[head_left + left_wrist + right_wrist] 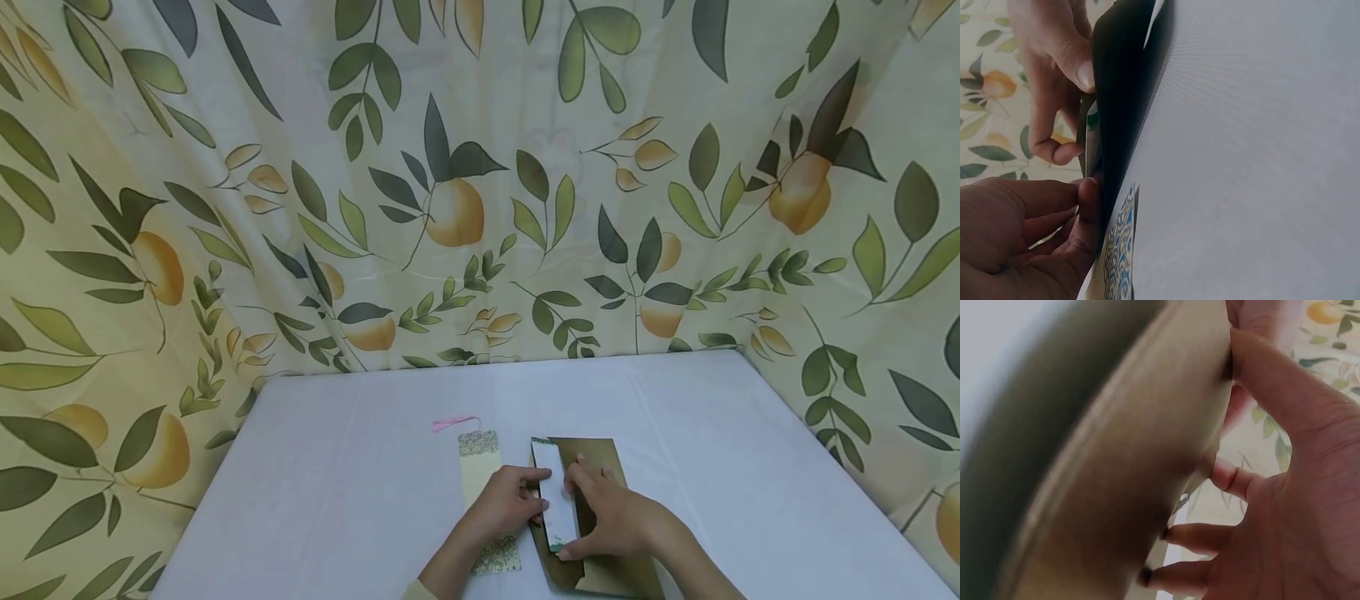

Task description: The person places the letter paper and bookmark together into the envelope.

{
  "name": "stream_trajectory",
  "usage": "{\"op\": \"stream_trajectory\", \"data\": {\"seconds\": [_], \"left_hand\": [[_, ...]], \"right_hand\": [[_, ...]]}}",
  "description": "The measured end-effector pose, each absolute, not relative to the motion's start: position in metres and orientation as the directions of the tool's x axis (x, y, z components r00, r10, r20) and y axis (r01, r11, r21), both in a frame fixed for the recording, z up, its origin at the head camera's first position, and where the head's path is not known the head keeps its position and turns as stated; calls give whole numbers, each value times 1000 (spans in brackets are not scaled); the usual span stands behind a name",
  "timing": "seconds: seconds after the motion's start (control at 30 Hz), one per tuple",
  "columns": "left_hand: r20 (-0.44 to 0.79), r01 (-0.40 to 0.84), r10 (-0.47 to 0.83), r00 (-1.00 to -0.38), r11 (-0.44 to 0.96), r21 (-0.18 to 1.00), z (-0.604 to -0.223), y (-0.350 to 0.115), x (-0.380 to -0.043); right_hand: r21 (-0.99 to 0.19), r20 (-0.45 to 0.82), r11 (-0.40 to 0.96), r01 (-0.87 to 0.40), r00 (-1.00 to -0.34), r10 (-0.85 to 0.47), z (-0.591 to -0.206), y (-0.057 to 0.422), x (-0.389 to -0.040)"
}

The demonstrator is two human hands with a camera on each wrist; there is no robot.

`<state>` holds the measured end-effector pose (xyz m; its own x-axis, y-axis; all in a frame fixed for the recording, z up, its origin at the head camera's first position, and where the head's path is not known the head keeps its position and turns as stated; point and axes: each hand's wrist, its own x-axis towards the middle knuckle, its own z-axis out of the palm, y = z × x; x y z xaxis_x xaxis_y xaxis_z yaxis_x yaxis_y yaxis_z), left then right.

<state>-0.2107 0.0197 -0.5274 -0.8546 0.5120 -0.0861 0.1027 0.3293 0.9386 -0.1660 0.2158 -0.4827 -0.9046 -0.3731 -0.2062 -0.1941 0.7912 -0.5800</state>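
Note:
A narrow white bookmark (557, 500) with green-printed ends lies lengthwise over a brown paper envelope (603, 458). My left hand (497, 502) pinches its left edge between thumb and fingers; the left wrist view shows those fingertips close together at the edge. With fingers spread, my right hand (626, 518) presses along the right edge, the thumb at the lower end. In the right wrist view the brown paper (1116, 462) fills much of the picture and hides part of the fingertips. Partly under my left forearm is a cream bookmark (477, 471) with patterned ends.
The cream bookmark's pink tassel (455, 423) trails to the left at its top. All this lies on a white-covered table (337, 483). Behind it hangs a curtain (480, 275) printed with leaves and fruit.

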Motion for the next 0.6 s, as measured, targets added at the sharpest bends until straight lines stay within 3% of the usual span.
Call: {"op": "stream_trajectory", "data": {"seconds": [0.6], "left_hand": [[-92,49,486,-869,269,962,-528,21,-210]], "right_hand": [[-559,-189,802,-212,-909,-372,-483,213,-164]]}}
